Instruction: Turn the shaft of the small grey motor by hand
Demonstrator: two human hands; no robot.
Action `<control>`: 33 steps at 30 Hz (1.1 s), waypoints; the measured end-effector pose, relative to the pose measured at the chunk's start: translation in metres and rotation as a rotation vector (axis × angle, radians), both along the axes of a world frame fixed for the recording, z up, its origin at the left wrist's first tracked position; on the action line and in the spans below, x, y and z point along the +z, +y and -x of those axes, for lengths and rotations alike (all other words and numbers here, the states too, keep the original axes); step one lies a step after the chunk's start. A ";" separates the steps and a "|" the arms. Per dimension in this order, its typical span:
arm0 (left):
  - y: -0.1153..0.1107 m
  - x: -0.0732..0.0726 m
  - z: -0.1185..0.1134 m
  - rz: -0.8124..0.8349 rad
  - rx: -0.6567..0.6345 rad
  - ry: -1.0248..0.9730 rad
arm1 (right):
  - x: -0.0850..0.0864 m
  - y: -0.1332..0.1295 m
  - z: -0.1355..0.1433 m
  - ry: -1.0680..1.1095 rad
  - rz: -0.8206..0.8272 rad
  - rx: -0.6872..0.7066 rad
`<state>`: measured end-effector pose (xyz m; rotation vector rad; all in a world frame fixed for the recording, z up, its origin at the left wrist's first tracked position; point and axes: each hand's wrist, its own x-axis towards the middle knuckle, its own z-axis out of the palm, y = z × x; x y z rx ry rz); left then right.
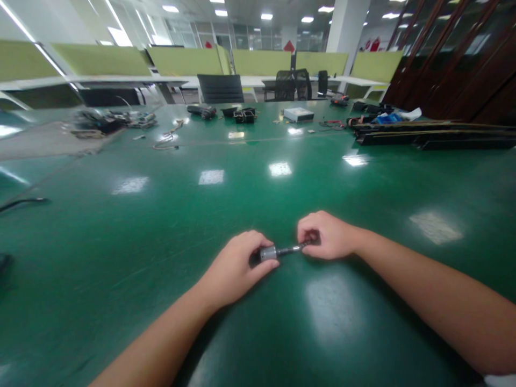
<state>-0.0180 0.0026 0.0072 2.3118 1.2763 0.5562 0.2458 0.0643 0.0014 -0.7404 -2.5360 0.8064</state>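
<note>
My left hand has its thumb and fingers closed around a short grey metal cylinder with a thin rod, low over the green table. The silvery rod points right from the cylinder. At its far end, my right hand pinches the rod tip between thumb and fingers. A small dark bit shows inside that grip, too blurred to make out. The cylinder's left end is hidden in my left palm.
Tangled cables and parts lie at the back left. Along the far edge are black devices and a white box. Long dark panels are stacked at the back right. A black cable end lies at the left.
</note>
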 end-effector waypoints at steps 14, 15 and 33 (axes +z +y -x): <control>0.001 0.001 -0.004 -0.032 -0.011 0.008 | -0.002 -0.024 0.033 0.028 -0.099 -0.060; 0.001 0.001 -0.004 -0.034 -0.008 0.010 | -0.002 -0.025 0.033 0.027 -0.096 -0.064; 0.000 0.003 -0.003 -0.016 -0.007 0.021 | -0.003 -0.024 0.031 0.028 -0.129 -0.038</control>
